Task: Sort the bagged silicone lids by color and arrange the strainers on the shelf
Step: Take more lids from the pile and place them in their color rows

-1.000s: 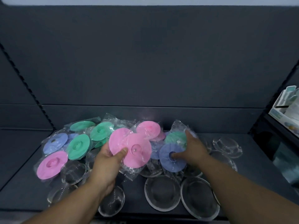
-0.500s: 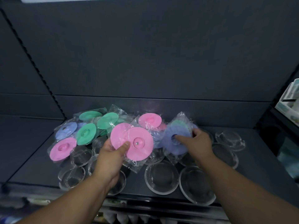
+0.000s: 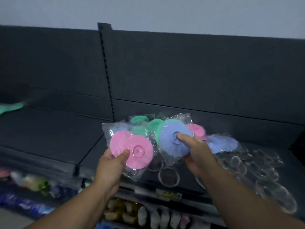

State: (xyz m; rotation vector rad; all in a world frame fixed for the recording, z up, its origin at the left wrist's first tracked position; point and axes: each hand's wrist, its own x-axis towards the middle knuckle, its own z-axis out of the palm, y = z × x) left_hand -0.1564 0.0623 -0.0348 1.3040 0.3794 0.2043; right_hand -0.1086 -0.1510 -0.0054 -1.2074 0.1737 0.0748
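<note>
Because motion smears everything, the clear strainers point(image 3: 168, 176) below and right of my fingers read only as glassy rings on the dark shelf point(image 3: 95, 151), and the goods under my wrists are a blur. My left hand point(image 3: 110, 164) pinches a crinkly clear bag of two flat pink lids point(image 3: 138, 151), thumb on top, fingers hidden beneath. My right hand point(image 3: 196, 151) grips the bagged blue lid point(image 3: 175, 139), one fingertip at its centre knob. Round green lids point(image 3: 155, 124) lie just beyond my fingertips.

A shop; slotted display shelving point(image 3: 105, 66), packaged goods point(image 3: 148, 214).
</note>
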